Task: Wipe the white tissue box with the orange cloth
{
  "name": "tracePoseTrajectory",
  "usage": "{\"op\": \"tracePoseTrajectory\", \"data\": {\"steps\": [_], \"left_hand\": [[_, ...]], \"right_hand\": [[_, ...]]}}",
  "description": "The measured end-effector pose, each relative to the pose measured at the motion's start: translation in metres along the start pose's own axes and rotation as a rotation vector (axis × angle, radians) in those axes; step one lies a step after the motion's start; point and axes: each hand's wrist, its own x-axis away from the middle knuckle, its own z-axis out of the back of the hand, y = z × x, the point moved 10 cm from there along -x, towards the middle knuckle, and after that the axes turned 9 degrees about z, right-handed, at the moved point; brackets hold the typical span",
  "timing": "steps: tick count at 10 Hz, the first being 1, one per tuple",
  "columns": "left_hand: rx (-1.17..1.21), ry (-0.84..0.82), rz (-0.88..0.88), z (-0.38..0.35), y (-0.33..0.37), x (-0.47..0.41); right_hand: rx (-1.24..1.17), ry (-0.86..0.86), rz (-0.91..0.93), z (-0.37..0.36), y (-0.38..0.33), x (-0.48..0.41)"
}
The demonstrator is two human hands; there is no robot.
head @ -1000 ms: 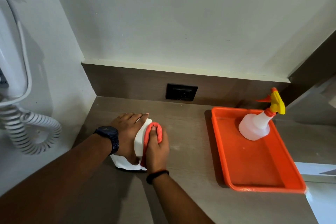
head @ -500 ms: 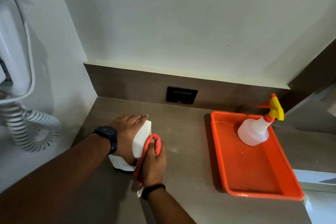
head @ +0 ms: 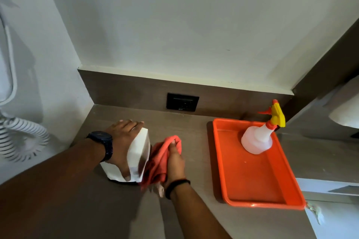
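Note:
The white tissue box (head: 138,152) stands on the brown counter, tilted toward the right. My left hand (head: 122,141), with a dark watch on the wrist, lies over its top and left side and grips it. My right hand (head: 174,162) holds the bunched orange cloth (head: 158,163) against the box's right side face. Part of the cloth hangs down to the counter. The box's left side is hidden under my left hand.
An orange tray (head: 258,188) lies to the right with a white spray bottle (head: 258,139) with a yellow trigger in its far corner. A black wall socket (head: 182,102) sits in the backsplash. A white coiled cord (head: 23,137) hangs on the left wall.
My right hand with the cloth has slid off the top edge of the box down to its right side face. The box now leans more to the right under my left hand.

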Motion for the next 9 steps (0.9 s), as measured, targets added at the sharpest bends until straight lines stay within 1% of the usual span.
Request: {"op": "tracePoseTrajectory", "data": {"steps": [1,2,3,4,5,6,7,8,9], "left_hand": [[0.090,0.086,-0.002,0.031,0.032,-0.006],[0.337,0.275,-0.038,0.065,0.090,-0.018],[0.465,0.324,-0.168,0.057,0.167,-0.031],[0.390,0.249,-0.256,0.021,0.229,-0.049],[0.263,0.198,-0.268,-0.011,0.262,-0.063],[0.215,0.194,-0.275,-0.028,0.276,-0.068],[0.211,0.211,-0.266,-0.030,0.277,-0.071],[0.213,0.218,-0.267,-0.029,0.276,-0.073],[0.212,0.144,-0.236,-0.027,0.269,-0.073]], "right_hand": [[-0.132,0.033,0.151,0.039,-0.066,-0.010],[-0.074,0.149,0.384,0.107,-0.140,-0.017],[0.378,0.281,0.554,0.171,-0.190,-0.024],[0.789,0.262,0.611,0.201,-0.196,-0.046],[1.313,0.128,0.605,0.196,-0.171,-0.071],[1.570,0.031,0.527,0.193,-0.133,-0.088],[1.703,0.022,0.524,0.191,-0.113,-0.092],[1.676,0.006,0.473,0.191,-0.102,-0.095],[1.605,-0.043,0.431,0.189,-0.097,-0.095]]}}
